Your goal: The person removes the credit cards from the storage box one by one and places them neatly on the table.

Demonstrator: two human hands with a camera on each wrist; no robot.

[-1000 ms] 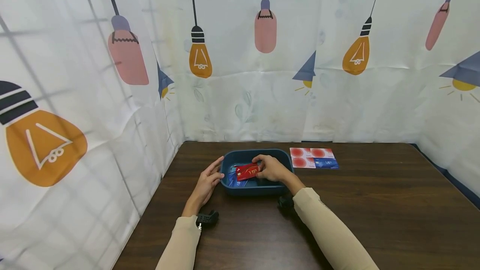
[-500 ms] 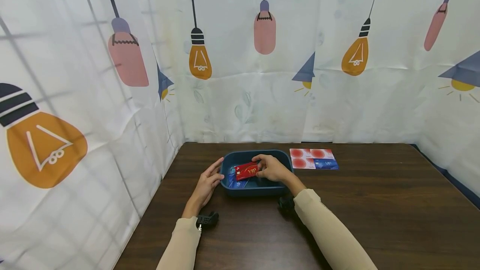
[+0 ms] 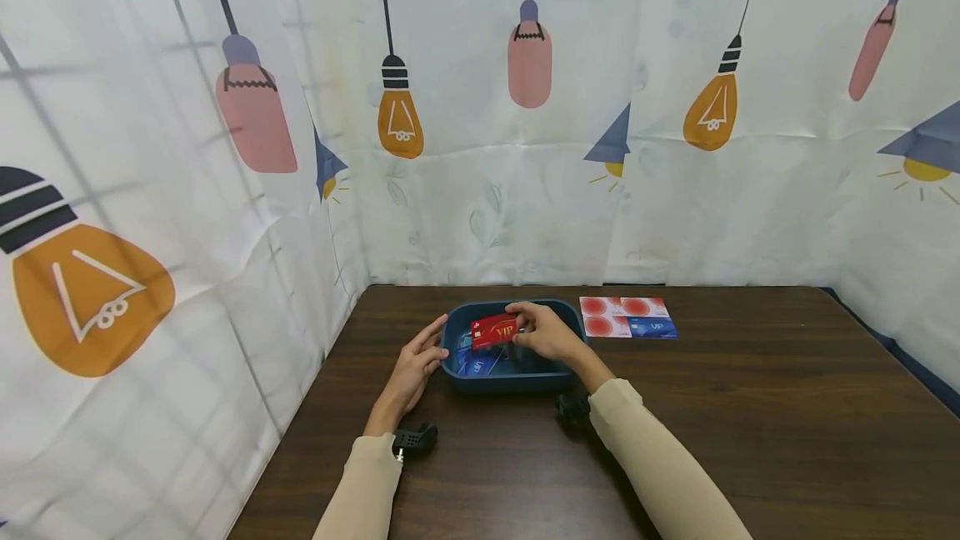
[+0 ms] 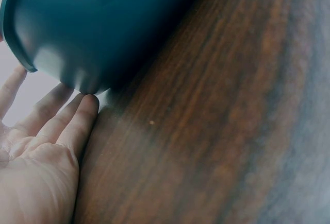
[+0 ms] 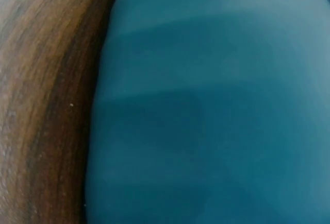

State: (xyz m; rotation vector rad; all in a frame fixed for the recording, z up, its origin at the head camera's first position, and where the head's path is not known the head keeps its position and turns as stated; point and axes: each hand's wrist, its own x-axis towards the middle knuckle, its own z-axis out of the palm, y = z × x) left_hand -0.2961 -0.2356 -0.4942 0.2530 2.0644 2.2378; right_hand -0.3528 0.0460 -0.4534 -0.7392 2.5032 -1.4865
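A dark teal plastic bin (image 3: 498, 386) stands on the table, and blue cards (image 3: 476, 365) lie in its left part. My right hand (image 3: 551, 336) reaches over it and pinches the right end of a red VIP card (image 3: 492, 331), held tilted above the blue ones. My left hand (image 3: 409, 372) rests against the bin's left end with its fingers extended. The left wrist view shows these fingertips (image 4: 88, 103) touching the outer wall. In the right wrist view the bin's side (image 5: 206, 105) fills most of the picture, and the right hand is out of sight.
Right of the bin, several cards lie edge to edge on the brown wooden table (image 3: 750, 407): red-and-white ones (image 3: 606, 323) and a blue VIP card (image 3: 652, 327). White curtains (image 3: 465, 215) with lamp prints hang behind the table and along its left side.
The right hand has lifted the red VIP card slightly up and away from the blue cards, showing more of them. The left hand and the bin stay in place.
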